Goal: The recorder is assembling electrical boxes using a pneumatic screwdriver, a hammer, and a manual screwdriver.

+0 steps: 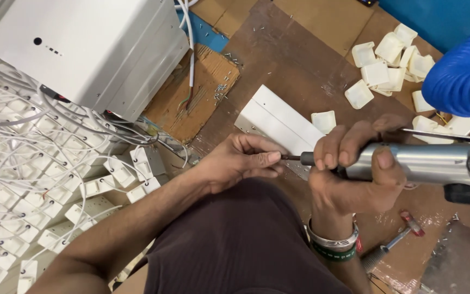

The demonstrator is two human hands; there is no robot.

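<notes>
The electric screwdriver is silver-grey with a black switch and a dark bit at its tip. The worktop is brown, its surface worn to paler, scuffed patches, with tan cardboard lying on it. The long box is plain white, as are the small square caps heaped at the far right and the socket units tangled in white cables at the left. The big casing is light grey with small black dots. The ribbed hose is bright blue. A silver bangle and a green band sit on the right wrist. The small screwdriver has a red handle. The trousers are dark brown.
</notes>
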